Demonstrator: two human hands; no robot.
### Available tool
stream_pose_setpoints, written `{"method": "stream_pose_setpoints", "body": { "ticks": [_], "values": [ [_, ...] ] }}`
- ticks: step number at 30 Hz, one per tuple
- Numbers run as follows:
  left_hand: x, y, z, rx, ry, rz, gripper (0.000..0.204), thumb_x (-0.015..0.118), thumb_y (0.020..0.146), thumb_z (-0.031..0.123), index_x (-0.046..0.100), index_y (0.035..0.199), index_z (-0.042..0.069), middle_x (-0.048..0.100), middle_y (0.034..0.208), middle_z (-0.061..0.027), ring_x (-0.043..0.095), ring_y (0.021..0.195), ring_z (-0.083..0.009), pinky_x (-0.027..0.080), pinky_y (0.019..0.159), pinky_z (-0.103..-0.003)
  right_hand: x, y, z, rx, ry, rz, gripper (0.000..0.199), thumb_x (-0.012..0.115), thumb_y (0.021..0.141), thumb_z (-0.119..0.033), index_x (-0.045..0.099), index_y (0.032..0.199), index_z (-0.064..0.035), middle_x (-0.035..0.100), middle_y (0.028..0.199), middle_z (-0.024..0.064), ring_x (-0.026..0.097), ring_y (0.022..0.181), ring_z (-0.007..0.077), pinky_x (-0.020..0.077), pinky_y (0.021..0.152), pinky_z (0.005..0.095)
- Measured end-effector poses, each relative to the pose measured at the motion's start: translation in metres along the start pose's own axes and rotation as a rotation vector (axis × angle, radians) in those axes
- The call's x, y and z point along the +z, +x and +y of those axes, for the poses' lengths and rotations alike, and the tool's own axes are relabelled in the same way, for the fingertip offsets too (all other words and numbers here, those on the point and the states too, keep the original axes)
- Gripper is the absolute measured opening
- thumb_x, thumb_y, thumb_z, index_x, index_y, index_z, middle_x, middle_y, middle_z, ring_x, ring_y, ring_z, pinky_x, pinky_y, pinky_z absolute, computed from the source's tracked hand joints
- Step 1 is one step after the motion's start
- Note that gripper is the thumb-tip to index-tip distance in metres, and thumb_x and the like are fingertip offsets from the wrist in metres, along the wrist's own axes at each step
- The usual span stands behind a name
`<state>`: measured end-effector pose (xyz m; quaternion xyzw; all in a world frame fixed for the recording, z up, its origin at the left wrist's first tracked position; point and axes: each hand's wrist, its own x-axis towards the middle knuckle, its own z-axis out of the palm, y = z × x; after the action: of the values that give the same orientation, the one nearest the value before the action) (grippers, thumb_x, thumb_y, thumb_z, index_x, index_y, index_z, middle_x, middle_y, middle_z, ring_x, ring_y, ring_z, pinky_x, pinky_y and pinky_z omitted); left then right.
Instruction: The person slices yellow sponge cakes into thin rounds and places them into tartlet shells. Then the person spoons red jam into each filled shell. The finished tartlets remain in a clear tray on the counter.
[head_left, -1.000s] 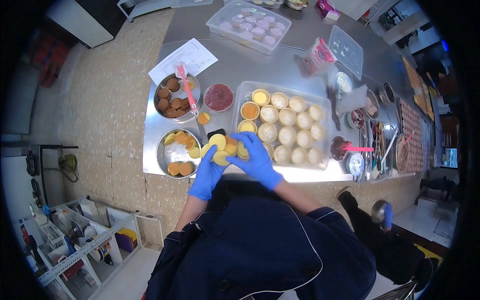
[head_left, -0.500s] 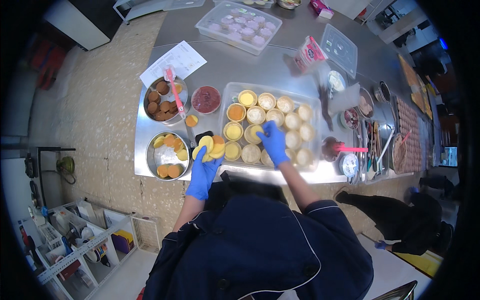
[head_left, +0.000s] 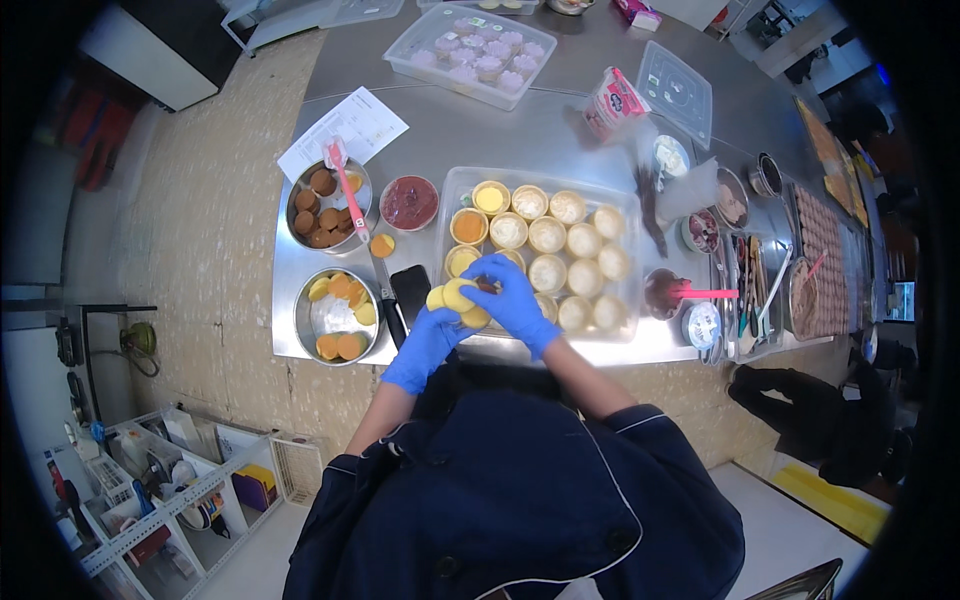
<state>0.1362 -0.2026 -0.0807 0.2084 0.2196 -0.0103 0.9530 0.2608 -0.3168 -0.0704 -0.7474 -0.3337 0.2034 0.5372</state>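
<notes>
My left hand [head_left: 424, 352], in a blue glove, is closed around several flat yellow sponge discs [head_left: 457, 297], held low over the near left corner of a clear plastic box [head_left: 634, 225]. Against the same bunch, my blue-gloved right hand [head_left: 516, 308] has its thumb and fingers pinched at the edge of a disc, partly covered by the fingers. Round pastry cups [head_left: 547, 235] stand in rows in the box. A few at the left have a yellow or orange disc in them; others show pale cream. Both hands hide some near cups.
Left of the box are a bowl of red filling [head_left: 409, 203], a pan of brown discs [head_left: 293, 205], a pan of yellow discs [head_left: 296, 318], a knife [head_left: 390, 305] and a phone [head_left: 411, 291]. Bowls and utensils crowd the right. Another person [head_left: 840, 415] is at the far right.
My right hand has moved left from a cup in the box to the discs in my left hand. The left hand has shifted right, uncovering the phone. The other person has moved right.
</notes>
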Motion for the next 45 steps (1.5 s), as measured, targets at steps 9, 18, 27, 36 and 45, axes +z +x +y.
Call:
{"method": "stream_pose_setpoints", "body": {
  "ticks": [9, 18, 27, 36, 45],
  "values": [
    [0.004, 0.033, 0.003, -0.059, 0.417, 0.123, 0.042, 0.058, 0.081, 0.009, 0.047, 0.121, 0.008, 0.055, 0.112, -0.0049, 0.055, 0.103, -0.0180, 0.048, 0.080, -0.032, -0.042, 0.055, 0.070, 0.249, -0.125, 0.390, 0.024, 0.067, 0.076, -0.015, 0.052, 0.092, -0.0077, 0.059, 0.076, 0.0053, 0.055, 0.064, 0.0157, 0.0454, 0.059, 0.0293],
    [0.008, 0.037, 0.011, -0.024, 0.547, 0.143, 0.037, 0.060, 0.081, 0.012, 0.052, 0.117, 0.011, 0.057, 0.105, -0.0014, 0.056, 0.097, -0.0134, 0.047, 0.078, -0.028, -0.029, 0.057, 0.053, -0.087, -0.686, 0.150, 0.026, 0.067, 0.076, -0.025, 0.056, 0.095, -0.0111, 0.057, 0.077, 0.0076, 0.054, 0.088, 0.0250, 0.0396, 0.077, 0.0427],
    [0.001, 0.051, 0.004, 0.148, 0.643, 0.111, 0.037, 0.061, 0.080, 0.007, 0.051, 0.116, 0.010, 0.056, 0.106, -0.0023, 0.055, 0.097, -0.0135, 0.046, 0.081, -0.026, -0.057, 0.015, 0.042, 0.350, 0.273, 0.033, 0.022, 0.066, 0.076, -0.010, 0.058, 0.095, -0.0041, 0.061, 0.080, 0.0044, 0.055, 0.071, 0.0083, 0.0463, 0.063, 0.0252],
    [-0.003, 0.062, -0.015, 0.208, 1.579, -0.235, 0.044, 0.061, 0.070, 0.004, 0.050, 0.113, 0.010, 0.057, 0.102, -0.0166, 0.055, 0.099, -0.0327, 0.044, 0.084, -0.039, -0.077, 0.091, 0.115, 0.293, -0.096, 0.442, 0.018, 0.066, 0.075, -0.010, 0.054, 0.089, -0.0081, 0.059, 0.075, 0.0067, 0.058, 0.069, 0.0195, 0.0472, 0.062, 0.0302],
    [-0.001, 0.082, -0.022, 0.172, 1.824, -0.516, 0.044, 0.062, 0.072, 0.006, 0.050, 0.113, 0.011, 0.057, 0.103, -0.0145, 0.056, 0.093, -0.0338, 0.046, 0.081, -0.040, -0.073, 0.088, 0.095, -0.007, -0.781, 0.387, 0.017, 0.062, 0.073, -0.012, 0.056, 0.089, -0.0119, 0.051, 0.097, 0.0085, 0.051, 0.092, 0.0285, 0.0426, 0.076, 0.0403]
  ]
}}
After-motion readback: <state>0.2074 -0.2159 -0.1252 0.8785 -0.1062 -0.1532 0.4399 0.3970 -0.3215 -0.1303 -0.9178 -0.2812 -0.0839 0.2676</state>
